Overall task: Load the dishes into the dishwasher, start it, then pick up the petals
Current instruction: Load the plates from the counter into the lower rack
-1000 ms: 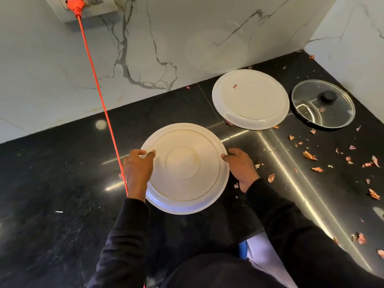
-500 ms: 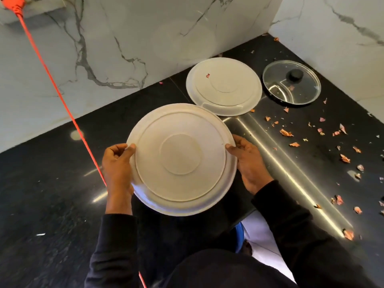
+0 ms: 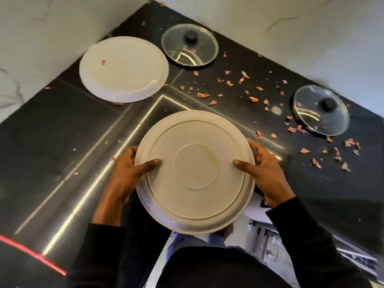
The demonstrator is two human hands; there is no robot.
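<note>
I hold a white plate (image 3: 195,171) upside down in front of my chest, above the counter's front edge. My left hand (image 3: 128,173) grips its left rim and my right hand (image 3: 264,169) grips its right rim, thumbs on the underside. A second white plate (image 3: 123,68) lies upside down on the black counter at the back left. Two glass lids with black knobs rest on the counter, one (image 3: 190,46) in the corner, one (image 3: 321,110) at the right. Orange-pink petals (image 3: 202,95) are scattered over the counter between and around the lids.
The black counter (image 3: 52,132) forms an L in a corner of white marble walls (image 3: 301,28). A red cord (image 3: 31,254) crosses the lower left. Below the plate, at the lower right, part of a white rack or appliance (image 3: 270,244) shows, blurred.
The plate has been lifted off the counter and drawn toward my body. My view has swung right, so the socket is gone and a second glass lid has come into sight.
</note>
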